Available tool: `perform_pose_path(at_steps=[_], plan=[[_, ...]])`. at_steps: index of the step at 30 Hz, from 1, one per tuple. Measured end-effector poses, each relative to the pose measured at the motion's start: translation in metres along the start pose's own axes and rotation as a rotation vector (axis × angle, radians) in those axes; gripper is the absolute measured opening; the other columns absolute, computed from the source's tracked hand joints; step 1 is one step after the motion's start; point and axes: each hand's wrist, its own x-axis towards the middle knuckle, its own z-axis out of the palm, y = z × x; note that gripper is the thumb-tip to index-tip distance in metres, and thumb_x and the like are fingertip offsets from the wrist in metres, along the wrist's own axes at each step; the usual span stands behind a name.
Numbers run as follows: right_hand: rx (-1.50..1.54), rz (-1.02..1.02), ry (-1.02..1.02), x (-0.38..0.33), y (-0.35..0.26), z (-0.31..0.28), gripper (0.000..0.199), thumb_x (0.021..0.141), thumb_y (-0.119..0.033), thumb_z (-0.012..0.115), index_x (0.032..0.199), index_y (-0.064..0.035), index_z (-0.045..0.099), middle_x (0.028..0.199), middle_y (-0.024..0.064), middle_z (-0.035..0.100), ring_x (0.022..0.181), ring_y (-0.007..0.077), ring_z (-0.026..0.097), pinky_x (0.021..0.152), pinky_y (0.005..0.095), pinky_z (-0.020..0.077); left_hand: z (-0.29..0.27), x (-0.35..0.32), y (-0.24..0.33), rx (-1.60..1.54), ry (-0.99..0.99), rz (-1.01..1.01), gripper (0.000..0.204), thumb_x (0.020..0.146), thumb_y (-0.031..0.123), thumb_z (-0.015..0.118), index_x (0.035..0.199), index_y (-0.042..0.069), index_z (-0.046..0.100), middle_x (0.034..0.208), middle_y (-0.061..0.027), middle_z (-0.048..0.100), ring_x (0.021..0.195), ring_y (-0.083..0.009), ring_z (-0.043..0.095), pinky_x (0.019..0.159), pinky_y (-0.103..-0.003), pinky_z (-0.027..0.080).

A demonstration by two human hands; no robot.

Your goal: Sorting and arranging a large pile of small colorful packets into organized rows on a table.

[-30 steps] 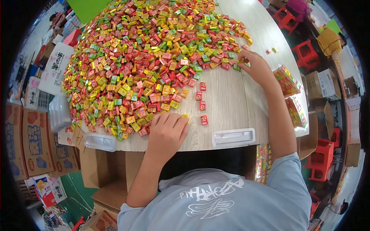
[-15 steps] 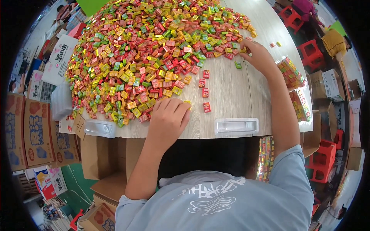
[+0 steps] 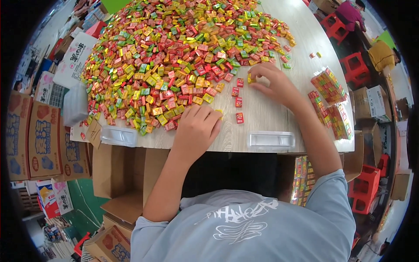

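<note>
A large heap of small box-shaped wrapped packets (image 3: 174, 56) in red, yellow, orange and green covers much of the table. My left hand (image 3: 198, 126) rests at the heap's near edge, its fingers curled, with a small yellow packet (image 3: 219, 112) showing at the fingertips; the hand partly hides it. My right hand (image 3: 275, 83) is above the table, pinching another yellow packet (image 3: 250, 77) between thumb and fingers. Between the two hands stands a loose upright column of red packets (image 3: 238, 102), spaced apart on the wood.
One clear plastic tray (image 3: 271, 139) lies at the front edge, another clear tray (image 3: 118, 136) further left. Stacked blocks of packets (image 3: 330, 89) stand at the right. Open cardboard boxes (image 3: 115, 170) sit below the table, and red stools (image 3: 364, 183) stand to the right.
My right hand has moved left and nearer from the heap's right edge, bringing a yellow packet toward the red column. The left hand stays at nearly the same spot; the whole view has shifted slightly.
</note>
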Motion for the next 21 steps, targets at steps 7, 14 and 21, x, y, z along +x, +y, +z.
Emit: perform_pose_path(at_steps=[7, 14, 21], plan=[[-0.013, 0.048, -0.043, 0.003, -0.008, -0.003, 0.018, 0.090, -0.005, 0.079, 0.102, -0.0053, 0.065, 0.115, 0.0087, 0.070, 0.110, 0.0280, 0.065, 0.098, 0.0388, 0.0525, -0.001, -0.002, -0.002, 0.001, -0.010, -0.004, 0.016, 0.089, 0.015, 0.074, 0.103, 0.009, 0.070, 0.096, -0.0074, 0.063, 0.096, -0.0278, 0.062, 0.087, -0.043, 0.050], [-0.070, -0.058, -0.061, -0.012, -0.028, -0.007, 0.019, 0.089, -0.005, 0.079, 0.102, -0.0052, 0.066, 0.115, 0.0086, 0.070, 0.108, 0.0281, 0.065, 0.095, 0.0391, 0.0542, 0.000, -0.004, -0.002, -0.006, 0.018, -0.008, 0.016, 0.087, 0.011, 0.076, 0.101, 0.009, 0.069, 0.096, -0.0066, 0.065, 0.094, -0.0286, 0.063, 0.086, -0.042, 0.051], [-0.072, -0.049, -0.054, -0.020, -0.034, 0.002, 0.016, 0.089, -0.006, 0.080, 0.100, -0.0051, 0.067, 0.115, 0.0100, 0.072, 0.111, 0.0304, 0.066, 0.097, 0.0412, 0.0537, -0.001, -0.003, -0.001, -0.009, 0.012, -0.020, 0.016, 0.086, 0.011, 0.077, 0.101, 0.009, 0.069, 0.096, -0.0064, 0.064, 0.096, -0.0285, 0.063, 0.087, -0.043, 0.051]])
